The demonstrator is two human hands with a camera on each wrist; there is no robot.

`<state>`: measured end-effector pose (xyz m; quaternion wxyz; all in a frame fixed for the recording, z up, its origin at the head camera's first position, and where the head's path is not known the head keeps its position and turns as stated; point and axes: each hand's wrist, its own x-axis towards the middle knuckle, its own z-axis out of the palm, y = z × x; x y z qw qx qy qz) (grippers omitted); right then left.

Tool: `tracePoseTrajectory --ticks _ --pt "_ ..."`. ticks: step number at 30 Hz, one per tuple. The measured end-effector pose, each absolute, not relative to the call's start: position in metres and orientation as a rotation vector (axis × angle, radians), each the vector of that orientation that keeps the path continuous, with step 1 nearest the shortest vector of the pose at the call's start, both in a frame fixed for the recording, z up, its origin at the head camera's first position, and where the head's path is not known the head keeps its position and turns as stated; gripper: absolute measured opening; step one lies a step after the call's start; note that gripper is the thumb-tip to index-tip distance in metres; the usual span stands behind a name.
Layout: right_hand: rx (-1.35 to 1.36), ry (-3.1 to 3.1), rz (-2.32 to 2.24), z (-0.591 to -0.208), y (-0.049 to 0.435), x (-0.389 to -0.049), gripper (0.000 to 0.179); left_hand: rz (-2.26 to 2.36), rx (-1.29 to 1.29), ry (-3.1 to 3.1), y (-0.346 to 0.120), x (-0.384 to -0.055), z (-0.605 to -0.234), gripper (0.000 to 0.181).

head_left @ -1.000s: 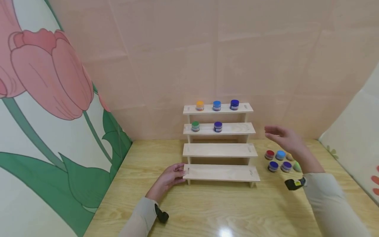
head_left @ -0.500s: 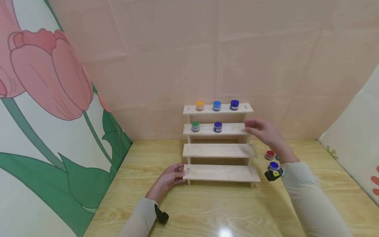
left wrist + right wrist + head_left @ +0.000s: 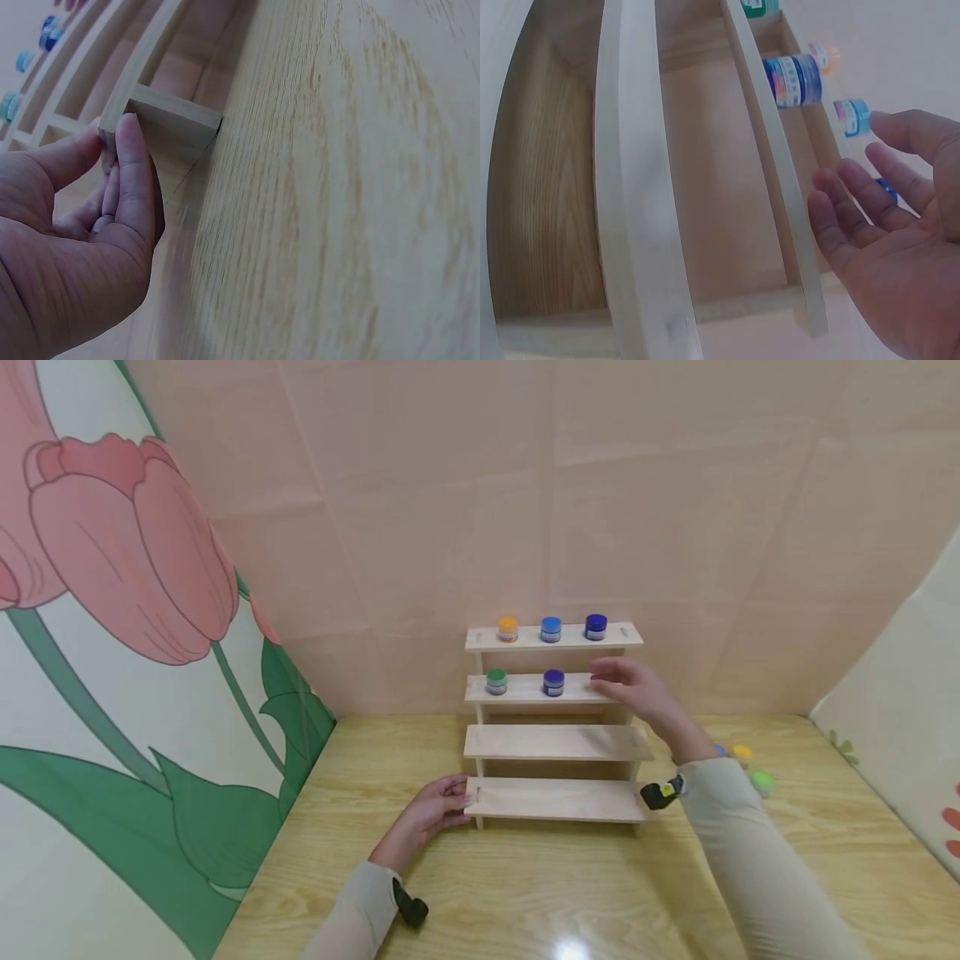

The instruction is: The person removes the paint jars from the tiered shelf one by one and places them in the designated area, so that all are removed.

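A wooden stepped rack (image 3: 555, 798) with several shelves stands on the table. At its left end my left hand (image 3: 429, 814) pinches the lowest shelf board (image 3: 124, 94) between thumb and fingers. My right hand (image 3: 637, 693) hovers at the right part of the second shelf from the top, fingers loosely bent. In the right wrist view no object shows between its thumb and fingers. To its left on that shelf are a purple-lidded paint jar (image 3: 553, 682) and a green-lidded jar (image 3: 497, 682). An orange jar (image 3: 507, 629), a light blue jar (image 3: 551, 629) and a dark blue jar (image 3: 596, 627) occupy the top shelf.
Right of the rack, a yellow-lidded jar (image 3: 742, 753) and a light green-lidded jar (image 3: 762, 782) are on the table (image 3: 540, 893); the right forearm covers others there. A pinkish backdrop (image 3: 420, 527) rises behind the rack.
My right hand has moved left from above the loose jars to the second shelf, its forearm now covering most of them. The left hand keeps its hold on the rack.
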<state>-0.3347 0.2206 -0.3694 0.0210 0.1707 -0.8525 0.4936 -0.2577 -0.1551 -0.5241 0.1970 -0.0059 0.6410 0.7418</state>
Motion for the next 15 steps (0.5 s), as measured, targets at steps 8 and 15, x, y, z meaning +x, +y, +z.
tracePoseTrajectory --ticks 8,15 --pt "0.596 -2.615 1.608 -0.37 0.205 -0.342 0.046 2.077 -0.007 1.795 -0.155 -0.258 -0.523 0.059" --pt "0.57 -2.623 1.659 -0.369 0.193 -0.346 0.05 2.074 0.007 1.81 -0.155 -0.257 -0.525 0.057"
